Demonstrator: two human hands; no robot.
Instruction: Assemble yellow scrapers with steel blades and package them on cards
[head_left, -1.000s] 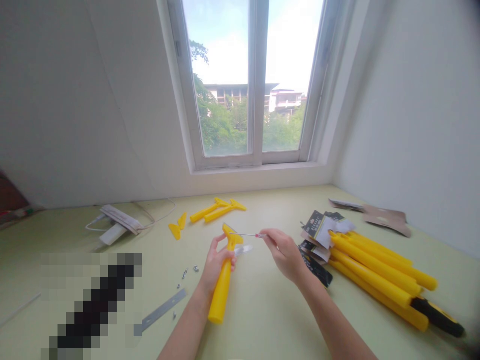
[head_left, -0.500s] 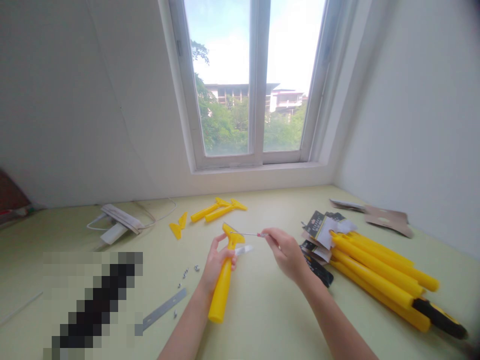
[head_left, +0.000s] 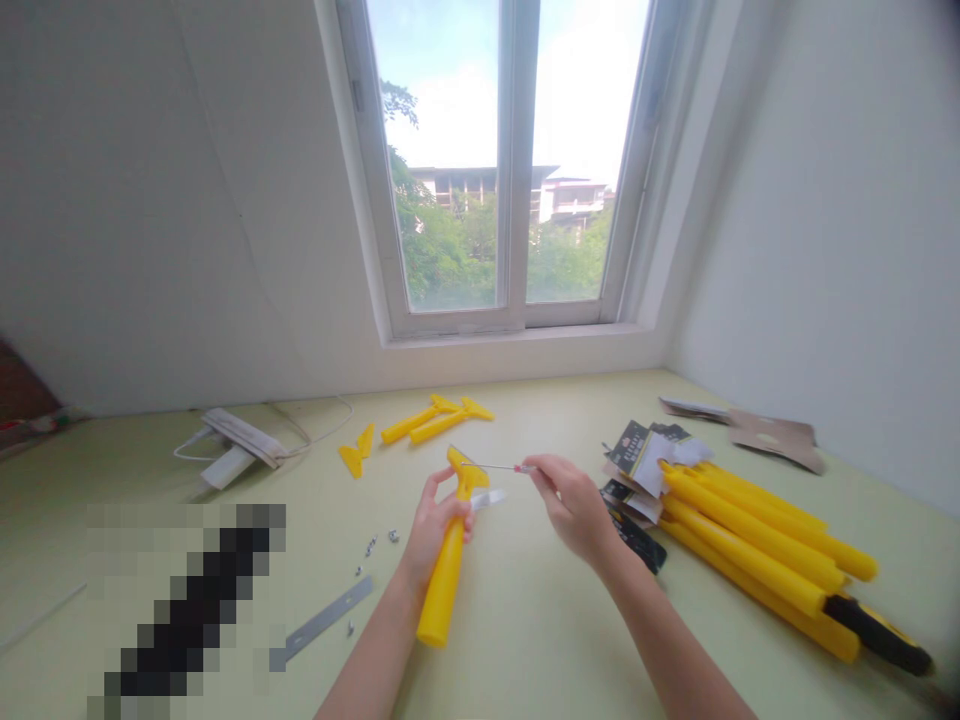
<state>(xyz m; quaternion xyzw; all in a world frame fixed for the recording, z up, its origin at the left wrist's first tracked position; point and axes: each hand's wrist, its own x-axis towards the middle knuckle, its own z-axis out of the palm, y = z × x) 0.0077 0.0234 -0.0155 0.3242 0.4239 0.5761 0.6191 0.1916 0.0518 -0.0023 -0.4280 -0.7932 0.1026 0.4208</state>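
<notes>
My left hand [head_left: 433, 530] is closed round the neck of a yellow scraper [head_left: 444, 590], its head tilted up and its thick handle pointing toward me. In my right hand [head_left: 571, 500] is a screwdriver [head_left: 491, 467], most of its handle hidden by the fingers. The thin shaft points left, and its tip meets the scraper's head. A clear plastic piece [head_left: 491, 498] shows just behind the scraper. Left of my left forearm lie a flat metal blade [head_left: 330, 617] and several small screws or nuts [head_left: 369, 546].
Two yellow scrapers [head_left: 439, 420] and small yellow head pieces [head_left: 352, 458] lie farther back. At right sits a pile of yellow scrapers [head_left: 757, 530] with card tags, and a black-and-yellow handle [head_left: 877, 635]. Brown cardboard [head_left: 776, 440] lies behind it. A white power strip [head_left: 244, 440] with cables is at left.
Hardly anything differs. The scraper's head has shifted very slightly, while both hands keep their places and the screwdriver tip stays on the head.
</notes>
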